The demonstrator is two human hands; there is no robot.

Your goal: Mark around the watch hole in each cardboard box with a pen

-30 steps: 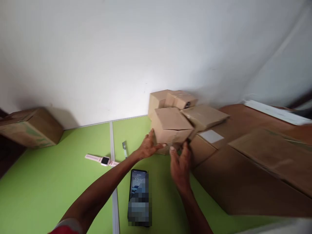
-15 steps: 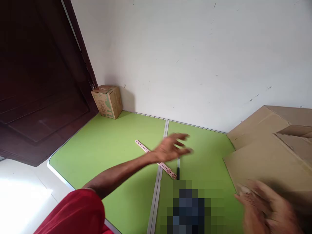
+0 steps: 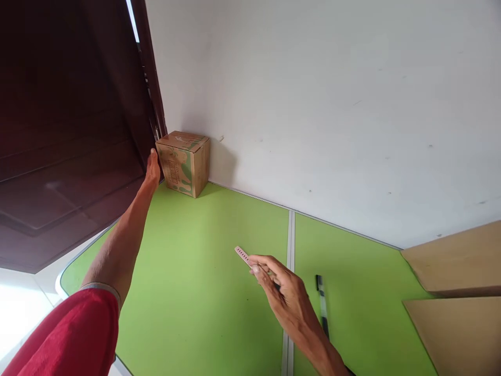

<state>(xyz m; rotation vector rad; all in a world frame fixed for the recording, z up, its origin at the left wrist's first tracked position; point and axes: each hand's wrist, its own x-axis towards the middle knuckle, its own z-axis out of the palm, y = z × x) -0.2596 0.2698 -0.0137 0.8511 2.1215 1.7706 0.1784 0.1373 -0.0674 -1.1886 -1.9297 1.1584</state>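
I log 2 unclear grips: right hand [image 3: 288, 293], lower centre, half-curled at 1 pink perforated strap [image 3: 242, 254], droppable if loosely pinched; left hand [image 3: 153, 168], upper left.

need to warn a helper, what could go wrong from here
The right hand is at the pink strap, which might slip or get knocked. The pen-like item lies near that arm and could be brushed aside. The left hand is beside the printed box, which might bump the wall.

There's lettering [image 3: 171, 172] on the front of the cardboard box [image 3: 183, 163], but it's too faint to read!
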